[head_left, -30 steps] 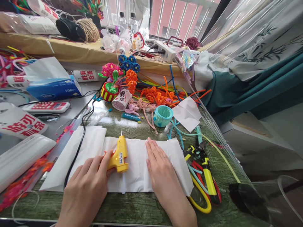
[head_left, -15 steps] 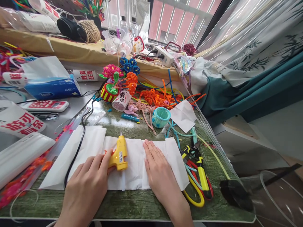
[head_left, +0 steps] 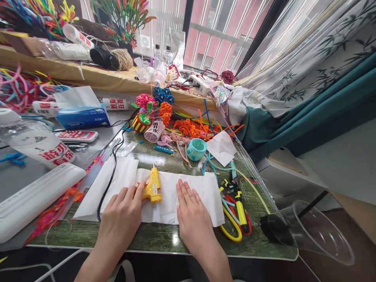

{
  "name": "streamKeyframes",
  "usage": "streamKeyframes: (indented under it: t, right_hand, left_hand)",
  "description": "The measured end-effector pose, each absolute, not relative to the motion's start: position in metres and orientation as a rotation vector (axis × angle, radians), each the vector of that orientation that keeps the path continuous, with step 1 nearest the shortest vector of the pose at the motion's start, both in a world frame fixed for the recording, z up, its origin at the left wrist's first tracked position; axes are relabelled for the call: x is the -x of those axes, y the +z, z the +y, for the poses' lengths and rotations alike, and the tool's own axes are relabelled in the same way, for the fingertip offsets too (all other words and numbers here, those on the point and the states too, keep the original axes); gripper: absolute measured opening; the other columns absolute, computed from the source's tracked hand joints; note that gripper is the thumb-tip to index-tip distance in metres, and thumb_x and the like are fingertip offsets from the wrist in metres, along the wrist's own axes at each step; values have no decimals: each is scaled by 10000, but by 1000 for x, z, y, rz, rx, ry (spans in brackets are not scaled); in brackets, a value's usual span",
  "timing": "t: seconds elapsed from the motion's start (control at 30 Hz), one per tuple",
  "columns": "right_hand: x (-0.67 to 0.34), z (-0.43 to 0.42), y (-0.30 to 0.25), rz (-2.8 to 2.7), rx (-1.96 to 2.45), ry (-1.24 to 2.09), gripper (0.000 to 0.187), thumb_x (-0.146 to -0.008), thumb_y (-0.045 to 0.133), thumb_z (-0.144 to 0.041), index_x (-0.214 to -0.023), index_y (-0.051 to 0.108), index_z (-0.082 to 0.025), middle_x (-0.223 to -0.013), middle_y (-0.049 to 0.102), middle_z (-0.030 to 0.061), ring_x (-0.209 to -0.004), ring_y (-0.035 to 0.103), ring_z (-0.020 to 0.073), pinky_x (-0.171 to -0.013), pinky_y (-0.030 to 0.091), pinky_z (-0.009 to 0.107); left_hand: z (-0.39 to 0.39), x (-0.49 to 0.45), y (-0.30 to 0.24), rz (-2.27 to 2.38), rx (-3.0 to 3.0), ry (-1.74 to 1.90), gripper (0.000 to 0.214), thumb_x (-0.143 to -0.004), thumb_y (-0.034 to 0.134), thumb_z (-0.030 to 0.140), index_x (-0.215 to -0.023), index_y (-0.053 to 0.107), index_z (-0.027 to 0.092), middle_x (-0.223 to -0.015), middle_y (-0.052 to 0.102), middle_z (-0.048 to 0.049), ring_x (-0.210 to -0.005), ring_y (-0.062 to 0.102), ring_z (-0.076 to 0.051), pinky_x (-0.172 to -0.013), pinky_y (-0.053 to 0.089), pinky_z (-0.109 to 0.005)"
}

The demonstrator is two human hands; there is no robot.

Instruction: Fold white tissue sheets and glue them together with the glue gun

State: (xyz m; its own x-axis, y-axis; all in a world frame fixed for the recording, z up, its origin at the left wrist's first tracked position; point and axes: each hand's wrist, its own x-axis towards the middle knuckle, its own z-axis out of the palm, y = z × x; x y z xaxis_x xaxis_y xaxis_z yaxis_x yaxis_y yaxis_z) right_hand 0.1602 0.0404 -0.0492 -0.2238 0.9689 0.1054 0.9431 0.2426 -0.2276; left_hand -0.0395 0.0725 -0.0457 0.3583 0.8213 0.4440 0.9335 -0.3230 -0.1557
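Observation:
My left hand (head_left: 123,213) has its fingers closed round the handle of a yellow hot glue gun (head_left: 153,186), whose nozzle points away from me. Under the gun lies a sheet of folded white paper (head_left: 167,196) on the dark green mat. With fingers stretched out, my right hand (head_left: 190,211) lies flat on the same paper, to the right of the gun. A black cord (head_left: 110,178) runs over the paper's left part. Just right of the paper are yellow-and-black pliers (head_left: 240,209) and scissors with yellow handles (head_left: 232,227).
Beyond the paper stand a turquoise ring-shaped cup (head_left: 196,149) and a striped pot (head_left: 141,123) of pipe-cleaner flowers. Orange pipe-cleaner pieces (head_left: 190,128) lie behind. At the left are a large bottle (head_left: 38,137) and a long white box (head_left: 41,196). A clear plastic cup (head_left: 311,231) lies tipped at the right.
The view has tilted up and shifted, showing more of the window and shelf. My hands, the glue gun and the paper keep nearly the same places relative to one another.

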Motion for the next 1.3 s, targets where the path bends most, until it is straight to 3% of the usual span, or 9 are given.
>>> streamKeyframes:
  t: [0.17, 0.37, 0.63, 0.87, 1.0, 1.13, 1.23, 1.3]
  right_hand:
    - [-157, 36, -56, -2241, 1798, 163, 571, -1003, 309, -198, -1566, 250, -127, -1624, 234, 40, -1494, 285, 202, -1219, 293, 432]
    - [-154, 35, -57, -2221, 1795, 111, 572, -1005, 297, -190, -1561, 235, -71, -1621, 237, 82, -1496, 277, 209, -1194, 341, 431]
    - [-151, 34, -57, -2161, 1777, 185, 546, -1021, 295, -214, -1557, 278, -114, -1618, 262, 46, -1489, 297, 204, -1223, 281, 425]
    - [-134, 22, -54, -2011, 1545, 216, 660, -952, 450, -199, -1571, 238, -114, -1626, 283, 80, -1520, 207, 212, -1215, 309, 449]
    - [-82, 28, -47, -2014, 1491, 341, 719, -880, 627, -291, -1523, 365, -103, -1585, 377, 135, -1479, 323, 280, -1202, 331, 459]
    - [-20, 50, -39, -2096, 1421, 374, 667, -883, 659, -443, -1435, 497, -105, -1477, 522, 163, -1375, 476, 304, -1173, 371, 443]
    - [12, 63, -37, -2135, 1499, 288, 758, -792, 758, -506, -1361, 556, -48, -1331, 621, 208, -1229, 588, 338, -1078, 472, 470]
    - [22, 68, -39, -2130, 1543, 207, 649, -761, 808, -442, -1239, 636, -37, -1159, 693, 197, -1067, 659, 318, -972, 542, 461]
  left_hand:
    - [71, 40, -43, -1549, 2248, -398, 330, -971, 444, 219, -1207, 653, 122, -942, 728, -103, -819, 658, -247, -710, 481, -372]
    - [70, 42, -42, -1526, 2226, -466, 315, -967, 474, 211, -1219, 635, 111, -935, 738, -80, -821, 672, -221, -717, 473, -350]
    - [66, 44, -38, -1582, 2141, -612, 334, -984, 448, 237, -1282, 566, 144, -932, 737, -65, -847, 668, -223, -762, 453, -332]
    - [71, 63, -4, -1403, 1951, -887, 339, -972, 493, 263, -1272, 570, 127, -917, 717, -90, -838, 631, -248, -764, 424, -340]
    - [79, 82, 30, -1321, 1807, -992, 357, -933, 572, 257, -1266, 606, 133, -917, 728, -101, -837, 637, -267, -781, 408, -365]
    - [84, 97, 56, -1325, 1679, -1112, 372, -916, 576, 249, -1267, 626, 135, -920, 731, -130, -865, 647, -299, -802, 405, -385]
    - [84, 104, 66, -1327, 1642, -1154, 376, -907, 572, 242, -1264, 631, 139, -940, 732, -136, -883, 654, -304, -805, 411, -382]
    - [82, 107, 69, -1317, 1655, -1164, 378, -906, 559, 225, -1267, 629, 137, -937, 732, -133, -885, 654, -296, -813, 415, -377]
